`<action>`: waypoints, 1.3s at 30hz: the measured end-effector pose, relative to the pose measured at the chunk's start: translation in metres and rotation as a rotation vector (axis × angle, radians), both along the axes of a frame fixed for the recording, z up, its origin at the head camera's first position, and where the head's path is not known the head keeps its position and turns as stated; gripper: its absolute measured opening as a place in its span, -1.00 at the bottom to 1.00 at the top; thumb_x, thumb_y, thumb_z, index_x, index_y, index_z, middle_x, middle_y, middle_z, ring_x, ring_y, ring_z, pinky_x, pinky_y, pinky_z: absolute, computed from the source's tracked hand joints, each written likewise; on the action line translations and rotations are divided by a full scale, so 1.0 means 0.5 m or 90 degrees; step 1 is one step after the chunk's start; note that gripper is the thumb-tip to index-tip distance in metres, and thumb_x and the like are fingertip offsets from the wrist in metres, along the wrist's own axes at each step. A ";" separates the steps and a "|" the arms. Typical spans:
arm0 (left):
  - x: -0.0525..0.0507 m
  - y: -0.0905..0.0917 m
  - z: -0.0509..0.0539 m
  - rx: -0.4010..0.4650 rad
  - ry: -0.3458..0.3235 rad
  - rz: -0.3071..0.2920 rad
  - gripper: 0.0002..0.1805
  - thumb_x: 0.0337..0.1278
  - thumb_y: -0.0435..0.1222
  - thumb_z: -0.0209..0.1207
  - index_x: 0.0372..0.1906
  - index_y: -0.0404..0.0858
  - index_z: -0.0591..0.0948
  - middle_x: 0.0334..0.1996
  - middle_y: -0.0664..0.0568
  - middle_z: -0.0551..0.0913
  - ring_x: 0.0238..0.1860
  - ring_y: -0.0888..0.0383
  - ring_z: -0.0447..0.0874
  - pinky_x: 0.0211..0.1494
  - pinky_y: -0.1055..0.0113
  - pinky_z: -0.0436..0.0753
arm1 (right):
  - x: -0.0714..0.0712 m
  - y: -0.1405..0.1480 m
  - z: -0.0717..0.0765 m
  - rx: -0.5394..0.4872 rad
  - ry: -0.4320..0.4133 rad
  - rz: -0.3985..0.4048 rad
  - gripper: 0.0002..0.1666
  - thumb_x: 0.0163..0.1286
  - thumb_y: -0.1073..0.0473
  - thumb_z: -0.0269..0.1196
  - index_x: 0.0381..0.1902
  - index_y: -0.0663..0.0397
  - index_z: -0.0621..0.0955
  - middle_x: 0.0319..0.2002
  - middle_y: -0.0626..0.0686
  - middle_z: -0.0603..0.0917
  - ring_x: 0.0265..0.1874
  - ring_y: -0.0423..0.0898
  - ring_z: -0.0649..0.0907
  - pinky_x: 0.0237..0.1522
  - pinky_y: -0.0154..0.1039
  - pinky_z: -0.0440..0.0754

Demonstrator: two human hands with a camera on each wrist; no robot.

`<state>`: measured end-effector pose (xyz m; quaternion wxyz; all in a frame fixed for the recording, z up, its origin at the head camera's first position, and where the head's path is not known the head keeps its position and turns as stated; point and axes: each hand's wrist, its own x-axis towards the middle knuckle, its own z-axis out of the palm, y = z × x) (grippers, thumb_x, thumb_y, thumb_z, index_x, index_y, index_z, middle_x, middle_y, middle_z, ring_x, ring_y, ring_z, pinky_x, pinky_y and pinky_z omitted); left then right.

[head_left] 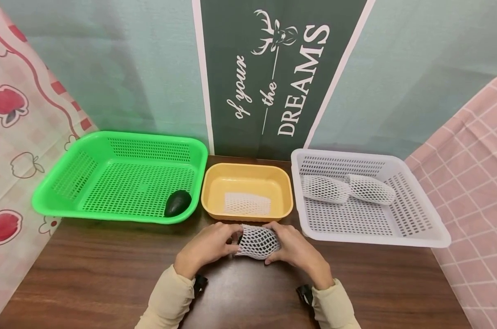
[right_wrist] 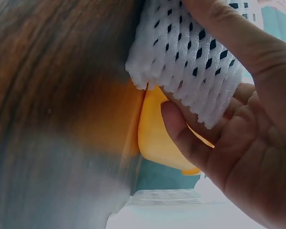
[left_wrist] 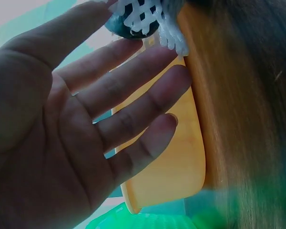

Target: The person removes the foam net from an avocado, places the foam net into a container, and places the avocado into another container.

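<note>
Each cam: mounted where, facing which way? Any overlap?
Head: on the head, facing forward-down at green basket, tub, white basket; left hand, right hand, sleeves show.
Left wrist: on that wrist, facing net, tub, table; palm, fingers show.
Right wrist: on that wrist, facing net, tub, table; palm, fingers show.
Shared by wrist views: net, tub, table.

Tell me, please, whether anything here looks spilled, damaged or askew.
Nothing looks spilled or damaged, including the white foam net held between the left hand and right hand. Only the lettering on the dark green panel behind the yellow tray looks askew: it climbs steeply instead of reading level.
</note>
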<state>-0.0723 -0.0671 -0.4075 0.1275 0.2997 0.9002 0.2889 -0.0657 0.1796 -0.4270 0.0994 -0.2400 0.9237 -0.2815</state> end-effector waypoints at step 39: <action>0.011 0.015 -0.005 -0.044 0.007 -0.005 -0.32 0.00 -0.23 0.45 0.25 -0.21 0.43 0.02 -0.07 0.68 -0.01 0.04 0.66 0.07 0.07 0.63 | 0.006 -0.006 -0.005 -0.017 0.075 0.021 -0.50 -0.02 0.08 0.53 -0.09 0.03 0.66 -0.25 -0.10 0.76 -0.29 -0.24 0.71 -0.20 -0.27 0.66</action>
